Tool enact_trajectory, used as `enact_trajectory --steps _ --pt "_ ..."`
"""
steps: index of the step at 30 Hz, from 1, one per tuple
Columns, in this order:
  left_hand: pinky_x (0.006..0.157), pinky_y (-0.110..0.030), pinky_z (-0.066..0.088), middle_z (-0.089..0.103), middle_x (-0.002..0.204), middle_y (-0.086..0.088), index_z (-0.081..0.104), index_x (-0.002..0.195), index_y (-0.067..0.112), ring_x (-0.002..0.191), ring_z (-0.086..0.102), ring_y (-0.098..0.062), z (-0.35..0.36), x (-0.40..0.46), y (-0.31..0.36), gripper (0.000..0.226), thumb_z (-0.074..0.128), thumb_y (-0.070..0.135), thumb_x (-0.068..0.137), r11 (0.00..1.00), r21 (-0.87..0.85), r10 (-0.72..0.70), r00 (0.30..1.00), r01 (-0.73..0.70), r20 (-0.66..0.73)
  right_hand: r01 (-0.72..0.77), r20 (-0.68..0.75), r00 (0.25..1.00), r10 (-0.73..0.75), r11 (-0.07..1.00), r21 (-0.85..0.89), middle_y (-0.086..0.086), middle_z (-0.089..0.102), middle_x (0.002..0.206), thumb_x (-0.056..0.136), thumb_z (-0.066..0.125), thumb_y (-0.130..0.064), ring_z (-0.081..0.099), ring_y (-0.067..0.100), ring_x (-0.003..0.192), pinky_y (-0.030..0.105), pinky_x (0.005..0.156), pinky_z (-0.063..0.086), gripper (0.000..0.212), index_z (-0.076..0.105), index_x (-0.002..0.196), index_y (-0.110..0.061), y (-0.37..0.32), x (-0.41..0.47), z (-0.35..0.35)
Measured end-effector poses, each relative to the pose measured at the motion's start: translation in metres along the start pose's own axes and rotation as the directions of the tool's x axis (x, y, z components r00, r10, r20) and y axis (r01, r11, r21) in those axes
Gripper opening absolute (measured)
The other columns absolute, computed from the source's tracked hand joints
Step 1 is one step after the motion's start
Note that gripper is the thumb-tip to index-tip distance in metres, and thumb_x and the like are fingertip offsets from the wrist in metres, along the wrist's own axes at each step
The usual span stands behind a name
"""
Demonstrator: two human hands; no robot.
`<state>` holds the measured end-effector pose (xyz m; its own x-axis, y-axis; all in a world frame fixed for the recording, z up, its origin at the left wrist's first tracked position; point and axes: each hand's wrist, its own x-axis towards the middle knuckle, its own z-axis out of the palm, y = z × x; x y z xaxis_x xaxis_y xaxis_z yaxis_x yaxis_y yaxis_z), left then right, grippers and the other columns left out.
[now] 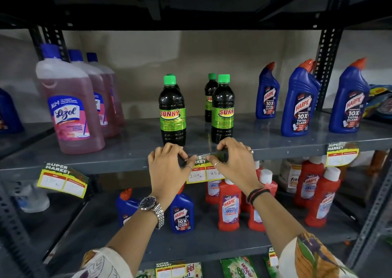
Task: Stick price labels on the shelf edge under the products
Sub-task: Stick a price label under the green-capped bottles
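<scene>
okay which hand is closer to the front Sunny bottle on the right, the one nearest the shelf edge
The right hand. Its fingers curl just below the base of that Sunny bottle, at the shelf edge. The left hand is farther left, under the other front Sunny bottle.

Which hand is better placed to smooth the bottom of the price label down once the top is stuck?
Probably the left hand. It sits lower beside the price label, close to its free lower half, while the right hand pins the top against the shelf edge.

Dark grey slotted-angle metal racking stands against a plain beige wall in dim light.
</scene>
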<state>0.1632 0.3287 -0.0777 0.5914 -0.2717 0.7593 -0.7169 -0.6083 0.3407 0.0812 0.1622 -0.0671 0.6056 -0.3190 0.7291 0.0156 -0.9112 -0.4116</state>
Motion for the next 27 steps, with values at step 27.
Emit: enact_trajectory --steps 27 --pt "0.072 -0.031 0.053 0.069 0.106 0.014 0.042 0.094 0.036 0.09 0.065 -0.008 -0.027 0.006 -0.038 0.024 0.063 0.028 0.085 0.971 -0.24 0.041 0.981 0.006 0.191 -0.057 0.161 0.987 0.029 0.984 0.168 -0.004 0.066 0.102 0.083 0.045 0.001 0.056 0.017 0.1 0.046 0.089 0.047 0.033 0.055 0.097 -0.028 0.013 -0.002 -0.013"
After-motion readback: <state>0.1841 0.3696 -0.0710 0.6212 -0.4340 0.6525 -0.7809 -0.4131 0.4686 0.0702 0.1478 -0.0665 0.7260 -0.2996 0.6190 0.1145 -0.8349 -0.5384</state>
